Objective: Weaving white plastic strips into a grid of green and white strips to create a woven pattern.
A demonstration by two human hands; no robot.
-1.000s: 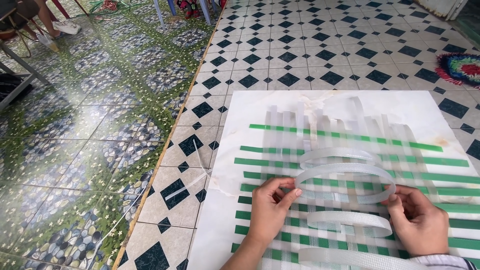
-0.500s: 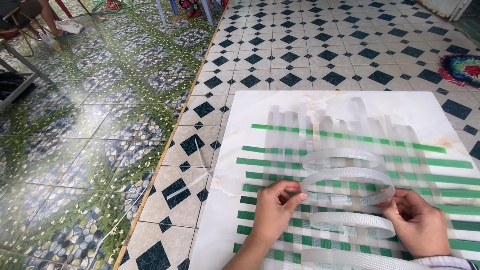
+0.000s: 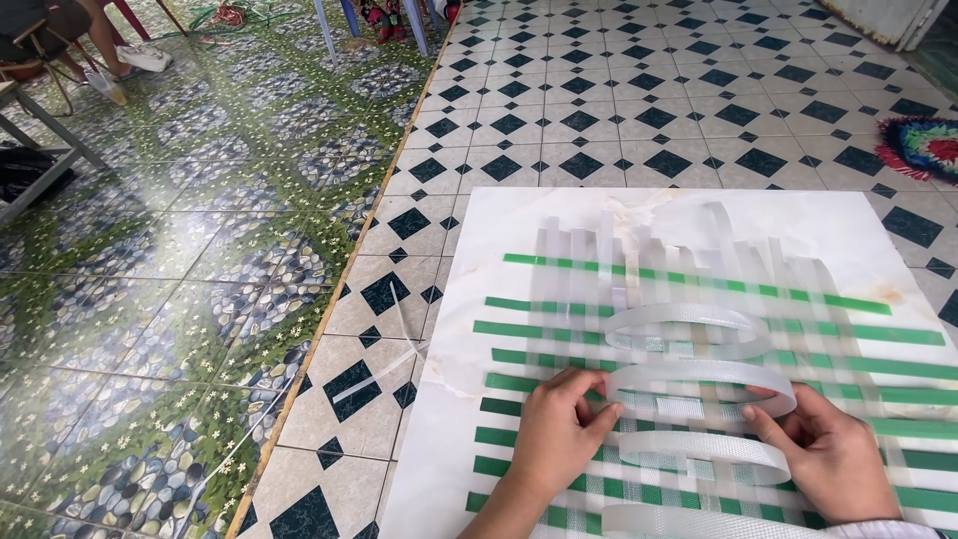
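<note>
Strips of clear white plastic (image 3: 699,374) and green plastic (image 3: 699,334) lay woven together on a white marble-look board (image 3: 499,230), which sat flat on the tiled floor (image 3: 559,130). You had both hands on the near part of the weave. Your left hand (image 3: 559,434) pressed down on the strips, fingers spread a little and bent, with the fingertips (image 3: 589,384) touching the left end of a looped white strip. Your right hand (image 3: 833,454) was at the right end of that same loop, and its thumb and fingers pinched the strip there. 4 white loops stood up from the weave, one behind the other, between your hands and beyond them. A loose white strip (image 3: 384,369) lay on the floor just left of the board. A bright woolly mat (image 3: 923,145) sat far off at the right edge.
</note>
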